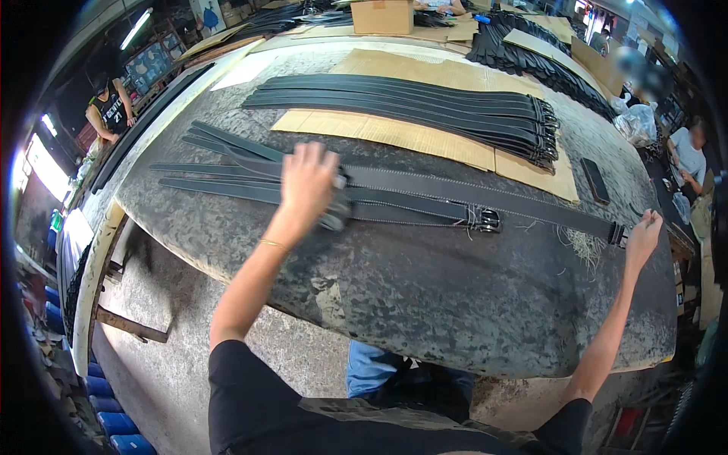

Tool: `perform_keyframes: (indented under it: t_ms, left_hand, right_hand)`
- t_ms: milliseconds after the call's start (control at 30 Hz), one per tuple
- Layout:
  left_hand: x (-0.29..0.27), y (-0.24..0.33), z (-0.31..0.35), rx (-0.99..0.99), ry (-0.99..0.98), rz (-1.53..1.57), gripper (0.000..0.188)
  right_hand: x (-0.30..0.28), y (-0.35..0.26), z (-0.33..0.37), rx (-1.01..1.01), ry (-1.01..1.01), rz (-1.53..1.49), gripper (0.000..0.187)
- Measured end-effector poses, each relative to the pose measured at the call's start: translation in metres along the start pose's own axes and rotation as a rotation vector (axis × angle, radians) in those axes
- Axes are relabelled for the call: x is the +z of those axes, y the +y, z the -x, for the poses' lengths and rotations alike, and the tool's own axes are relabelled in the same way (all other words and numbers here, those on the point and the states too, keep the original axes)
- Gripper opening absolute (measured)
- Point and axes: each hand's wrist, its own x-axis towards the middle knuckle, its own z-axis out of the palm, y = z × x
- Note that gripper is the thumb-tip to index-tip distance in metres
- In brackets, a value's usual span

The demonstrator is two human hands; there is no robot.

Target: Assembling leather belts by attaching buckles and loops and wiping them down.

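Observation:
A black belt (470, 189) with light stitching along its edge stretches across the dark worktable (425, 303). At the far right, my right hand (644, 233) grips its buckle end, fingers closed. My left hand (307, 178) is curled over the belt's left part; a blurred greyish thing under the palm cannot be made out. Below the stretched belt lies another belt (425, 211), its metal buckle (487, 220) near the middle of the table with loose thread ends beside it. Several belt ends (205, 168) fan out left of my left hand.
Beyond my hands, a row of several belts (394, 106) rests on cardboard (379, 129), buckles to the right. A phone (595, 180) and a tangle of pale threads (584, 246) lie at right. A cardboard box (382, 17) stands at the back. Other people (110, 110) are at both sides.

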Motion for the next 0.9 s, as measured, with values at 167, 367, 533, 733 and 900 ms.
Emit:
perform_keyframes:
  t_ms: [167, 367, 533, 733, 900]
  left_hand:
    - [0.016, -0.11, -0.032, -0.28, 0.105, -0.257, 0.039]
    - [0.048, -0.187, -0.142, -0.321, 0.304, -0.314, 0.035]
    - [0.141, -0.217, -0.217, -0.362, 0.311, -0.256, 0.038]
    - [0.253, -0.181, -0.213, -0.166, -0.262, 0.149, 0.049]
    - [0.255, -0.143, -0.218, -0.031, -0.075, 0.327, 0.048]
  right_hand:
    - [0.062, 0.025, -0.05, -0.242, -0.01, 0.0, 0.036]
    - [0.164, -0.09, -0.045, -0.222, -0.126, 0.0, 0.028]
    - [0.239, -0.112, -0.056, -0.154, -0.158, 0.053, 0.029]
    - [0.253, -0.117, -0.056, 0.049, -0.075, 0.159, 0.035]
    - [0.2, -0.042, -0.111, -0.221, -0.03, 0.019, 0.034]
